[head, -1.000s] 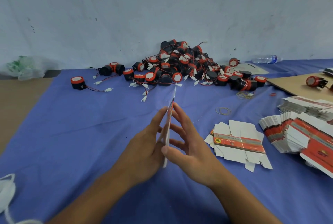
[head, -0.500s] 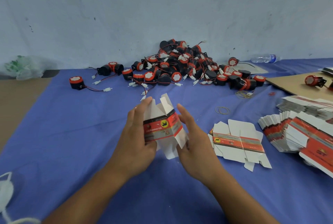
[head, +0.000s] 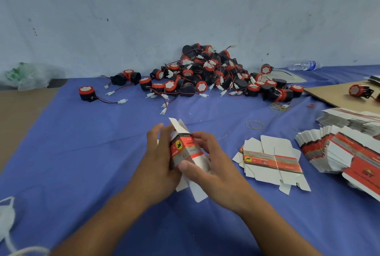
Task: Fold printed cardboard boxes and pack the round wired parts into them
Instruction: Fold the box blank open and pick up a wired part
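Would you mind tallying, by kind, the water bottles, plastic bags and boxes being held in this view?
water bottle: 1
plastic bag: 1
printed cardboard box, held by the left hand and right hand: 1
Total: 3

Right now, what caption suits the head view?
Left hand and right hand fold a box; wired parts lie piled behind.
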{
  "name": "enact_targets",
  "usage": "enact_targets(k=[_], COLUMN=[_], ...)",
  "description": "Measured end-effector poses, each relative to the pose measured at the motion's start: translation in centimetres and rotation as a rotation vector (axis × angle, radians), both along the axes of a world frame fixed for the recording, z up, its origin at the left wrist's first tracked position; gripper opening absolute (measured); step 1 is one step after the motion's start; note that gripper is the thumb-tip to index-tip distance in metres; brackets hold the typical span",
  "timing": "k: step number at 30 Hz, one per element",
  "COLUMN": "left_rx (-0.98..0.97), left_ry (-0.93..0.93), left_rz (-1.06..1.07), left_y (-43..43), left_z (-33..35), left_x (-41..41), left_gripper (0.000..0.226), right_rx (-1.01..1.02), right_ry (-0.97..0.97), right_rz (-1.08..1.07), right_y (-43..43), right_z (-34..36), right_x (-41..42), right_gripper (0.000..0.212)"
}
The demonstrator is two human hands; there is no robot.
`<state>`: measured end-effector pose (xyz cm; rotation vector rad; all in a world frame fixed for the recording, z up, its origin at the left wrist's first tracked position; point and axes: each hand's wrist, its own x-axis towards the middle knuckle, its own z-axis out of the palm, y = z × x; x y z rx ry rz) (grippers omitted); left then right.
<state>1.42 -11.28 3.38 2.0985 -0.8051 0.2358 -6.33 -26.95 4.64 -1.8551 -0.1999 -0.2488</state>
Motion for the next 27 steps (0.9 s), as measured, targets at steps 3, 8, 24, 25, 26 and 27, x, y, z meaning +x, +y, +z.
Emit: enact_targets(k=[3, 8, 24, 25, 26, 27], left_rx=[0.072, -0.142, -0.575, -0.582, -0.593, -0.597], left_ry=[-0.037, -0.126, 0.336, 0.353, 0.377, 0.394], left_rz=[0.001, -0.089, -0.157, -0.161, -0.168, -0.181], left_y=[-0.1, -0.4, -0.8, -0.9, -0.9, -0.8], left_z=[0.4, 1.1, 1.7, 1.7, 1.8, 1.8], left_x=[-0.5, -1.1, -1.3, -1.3, -1.3, -1.2], left_gripper=[0.068, 0.099, 0.061, 0.066, 0.069, 0.068], right_rx=[0.089, 0.253, 0.313, 0.271, 0.256, 0.26], right_ry=[0.017, -0.006, -0.065, -0.073, -0.075, -0.073], right_rz=[-0.004, 0.016, 0.022, 0.039, 0.05, 0.048], right_y=[-0.4, -1.1, -1.1, -0.9, -0.7, -0.6], right_z=[-0.4, -0.2, -0.5, -0.6, -0.7, -0.7], right_x=[0.2, 0.5, 0.3, 0.2, 0.2, 0.1], right_gripper=[0.057, 0.07, 0.071, 0.07, 0.065, 0.056])
